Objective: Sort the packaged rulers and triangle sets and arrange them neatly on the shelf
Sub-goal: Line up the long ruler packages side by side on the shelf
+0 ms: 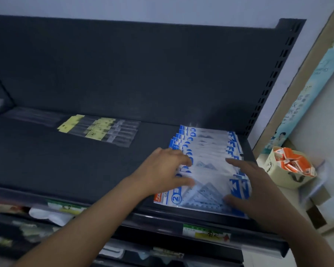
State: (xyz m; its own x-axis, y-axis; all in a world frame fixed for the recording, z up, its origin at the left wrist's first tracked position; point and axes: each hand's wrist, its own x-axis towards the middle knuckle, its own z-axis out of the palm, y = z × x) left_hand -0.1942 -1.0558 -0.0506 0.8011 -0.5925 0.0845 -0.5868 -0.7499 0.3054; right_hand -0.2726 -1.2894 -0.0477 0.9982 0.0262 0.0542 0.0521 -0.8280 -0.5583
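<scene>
A fanned row of blue-and-white packaged triangle sets point(206, 166) lies on the right part of the dark shelf point(66, 160), running from back to front edge. My left hand point(166, 170) rests flat on the row's left side, fingers spread. Across from it, my right hand point(258, 187) touches the right side of the front packs, fingers straight and thumb near the front pack's corner. Several clear ruler packs with yellow labels point(100, 130) lie side by side at the shelf's back middle. More clear packs point(33, 116) lie farther left, blurred.
The shelf's back panel point(143, 74) rises behind. A price label point(206, 232) sits on the front rail. Lower shelves point(46, 218) hold mixed goods. To the right, a cream basket point(281, 172) of orange boxes stands on a white surface.
</scene>
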